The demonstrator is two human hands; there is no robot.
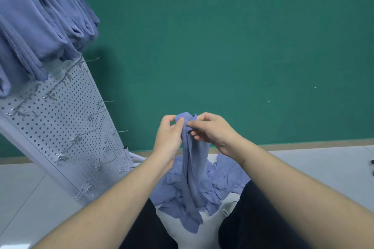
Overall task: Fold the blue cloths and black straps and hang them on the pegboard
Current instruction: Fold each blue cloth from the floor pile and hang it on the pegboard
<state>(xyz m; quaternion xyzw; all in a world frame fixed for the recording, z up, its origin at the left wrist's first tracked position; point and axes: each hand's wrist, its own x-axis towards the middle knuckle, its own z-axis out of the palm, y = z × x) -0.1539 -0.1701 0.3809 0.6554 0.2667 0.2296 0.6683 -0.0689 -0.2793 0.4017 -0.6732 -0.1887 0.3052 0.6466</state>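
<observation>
I hold one blue cloth up by its top edge. My left hand pinches it between thumb and fingertips at nine o'clock; my right hand pinches it at three, possibly only a thin fold. It hangs toward six onto the cloth pile. Folded cloths hang on the pegboard at ten.

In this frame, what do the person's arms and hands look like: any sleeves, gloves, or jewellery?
Both forearms are bare as far up as the frame shows, with no sleeve in view. The left hand and right hand are gloveless; no ring, watch or wristband shows. Dark black trousers cover the legs below.
</observation>
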